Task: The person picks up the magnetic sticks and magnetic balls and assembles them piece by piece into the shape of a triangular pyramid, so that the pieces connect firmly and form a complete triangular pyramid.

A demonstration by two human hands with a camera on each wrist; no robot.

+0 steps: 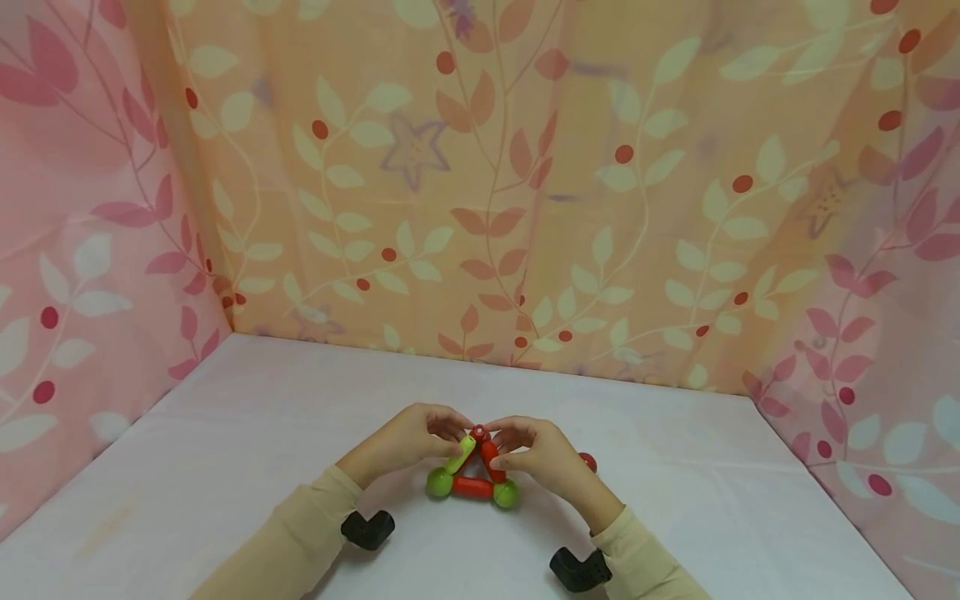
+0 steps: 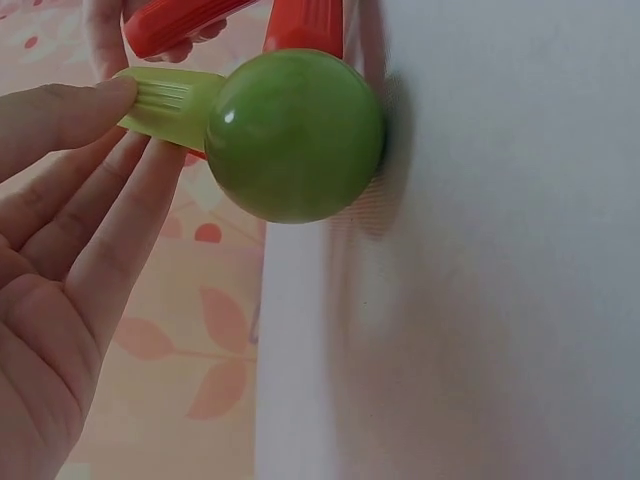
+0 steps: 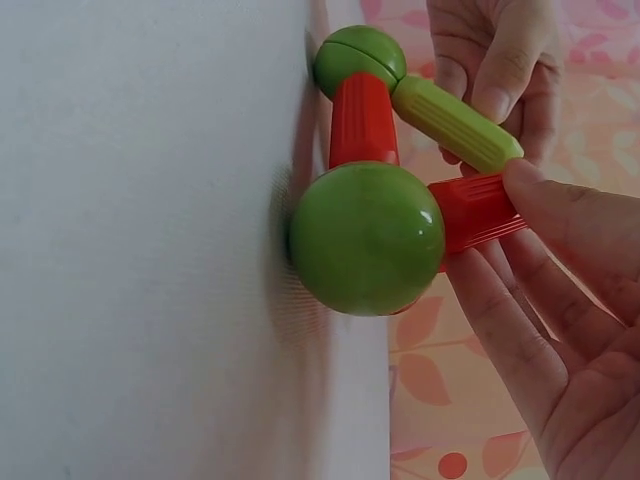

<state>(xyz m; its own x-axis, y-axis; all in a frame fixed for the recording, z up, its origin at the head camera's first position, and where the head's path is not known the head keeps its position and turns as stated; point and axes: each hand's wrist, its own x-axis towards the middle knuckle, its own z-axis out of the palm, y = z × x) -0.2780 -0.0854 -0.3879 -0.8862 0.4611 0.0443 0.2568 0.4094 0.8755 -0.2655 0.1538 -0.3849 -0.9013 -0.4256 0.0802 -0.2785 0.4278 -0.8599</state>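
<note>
Between the two hands, low in the head view, stands a small three-sided build of rods and balls. A red rod (image 1: 473,487) along its front joins a left green ball (image 1: 439,482) and a right green ball (image 1: 506,494). My left hand (image 1: 416,437) pinches a yellow-green rod (image 2: 165,100) that slants up from the left ball. With thumb and fingers, my right hand (image 1: 540,454) holds a ribbed red rod (image 3: 478,210) rising from the right ball. At the top, between both hands' fingertips, shows a round red end (image 1: 478,432). Fingers partly cover the far side.
A red ball (image 1: 588,461) lies partly hidden behind the right wrist. Black angled pieces sit at the left sleeve (image 1: 367,530) and the right sleeve (image 1: 581,569). The white table (image 1: 300,375) meets a leaf-patterned cloth (image 1: 480,208) at the back and sides.
</note>
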